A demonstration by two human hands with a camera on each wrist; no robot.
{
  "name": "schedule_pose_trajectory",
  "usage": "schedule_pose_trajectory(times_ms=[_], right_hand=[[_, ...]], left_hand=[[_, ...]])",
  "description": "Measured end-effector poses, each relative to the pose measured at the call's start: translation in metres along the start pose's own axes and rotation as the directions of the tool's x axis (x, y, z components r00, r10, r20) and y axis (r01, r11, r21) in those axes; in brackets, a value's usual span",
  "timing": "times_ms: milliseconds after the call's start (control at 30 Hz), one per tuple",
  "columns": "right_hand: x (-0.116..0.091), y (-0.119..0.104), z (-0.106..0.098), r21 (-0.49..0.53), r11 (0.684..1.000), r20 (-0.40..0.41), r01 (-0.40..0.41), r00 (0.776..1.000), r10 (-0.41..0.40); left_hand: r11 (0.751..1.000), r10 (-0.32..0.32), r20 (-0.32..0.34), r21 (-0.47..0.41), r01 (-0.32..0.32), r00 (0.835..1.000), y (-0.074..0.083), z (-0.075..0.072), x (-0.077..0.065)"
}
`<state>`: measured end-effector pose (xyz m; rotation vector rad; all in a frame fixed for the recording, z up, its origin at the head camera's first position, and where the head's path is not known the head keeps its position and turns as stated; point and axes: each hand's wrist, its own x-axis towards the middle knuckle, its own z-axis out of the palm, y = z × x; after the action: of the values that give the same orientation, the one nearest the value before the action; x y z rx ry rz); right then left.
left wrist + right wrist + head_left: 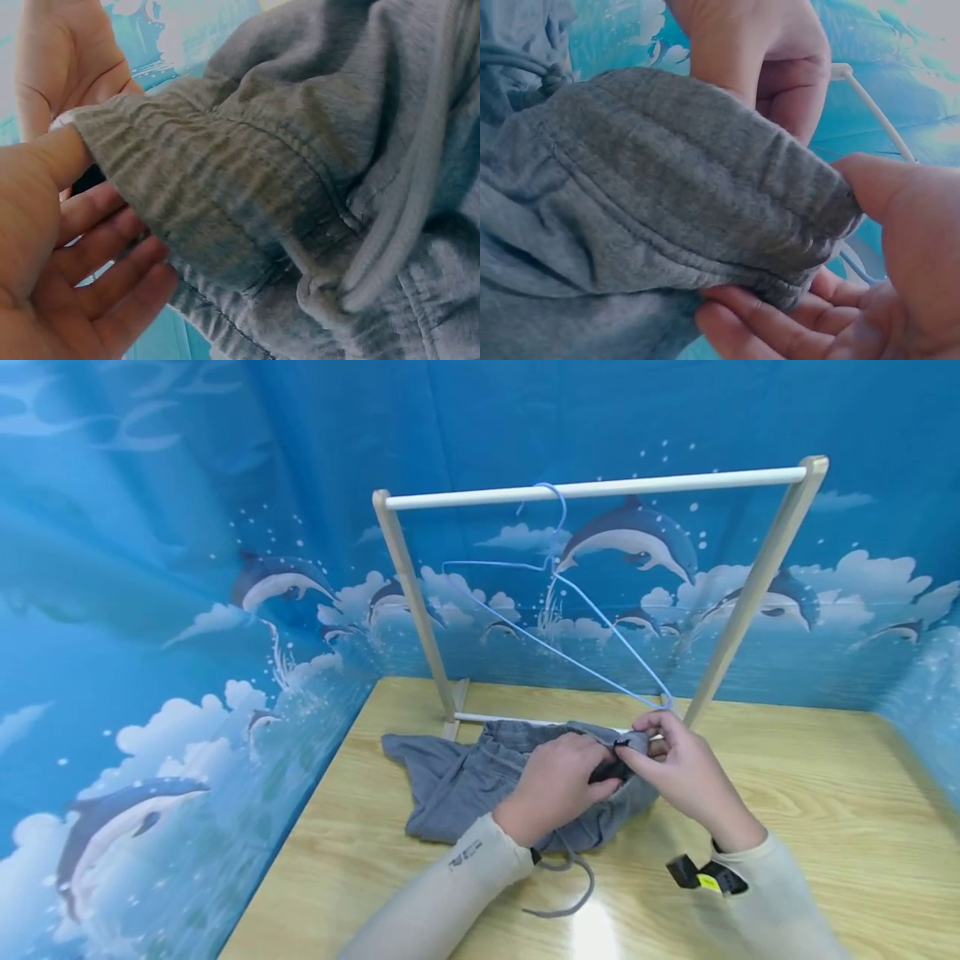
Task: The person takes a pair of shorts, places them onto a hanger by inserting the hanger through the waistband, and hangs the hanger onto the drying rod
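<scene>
Grey drawstring pants [465, 777] lie bunched on the table, their gathered waistband [195, 180] lifted toward the right. My right hand [686, 772] pinches the waistband's right end beside the lower corner of a blue wire hanger [592, 672]. In the right wrist view its thumb [881, 184] lies on the band's edge, with fingers underneath. My left hand [558, 777] holds the waistband opening, its thumb [67, 154] tucked behind the edge in the left wrist view. Its fingertips are near the same edge. A dark inside and a small black label show between the hands. Fabric partly hides both hands' fingers.
The hanger hooks over the white top bar [600, 488] of a wooden-sided rack [757, 585], tilted down to the right. A loose drawstring [573, 902] trails on the wooden table [825, 777]. Blue dolphin-print curtains [300, 485] stand behind and at the left.
</scene>
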<state>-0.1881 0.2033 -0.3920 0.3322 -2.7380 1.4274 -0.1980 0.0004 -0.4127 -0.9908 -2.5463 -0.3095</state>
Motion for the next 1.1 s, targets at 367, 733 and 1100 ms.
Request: schedule_pose_trajectory(times_ms=[367, 733, 1100], right_hand=[[0.004, 0.013, 0.012, 0.015, 0.999, 0.144, 0.049, 0.988, -0.051], [0.008, 0.018, -0.001, 0.068, 0.997, 0.11, -0.045, 0.993, 0.038], [0.005, 0.023, -0.019, 0.164, 0.985, 0.016, -0.05, 0.999, 0.048]], left_hand=[[0.996, -0.08, 0.19, -0.022, 0.086, 0.979, 0.001, 0.015, 0.007], [0.982, -0.17, 0.302, -0.027, 0.186, 0.938, -0.003, 0.007, 0.012], [0.938, -0.176, 0.022, -0.298, 0.175, 0.984, -0.008, -0.021, 0.028]])
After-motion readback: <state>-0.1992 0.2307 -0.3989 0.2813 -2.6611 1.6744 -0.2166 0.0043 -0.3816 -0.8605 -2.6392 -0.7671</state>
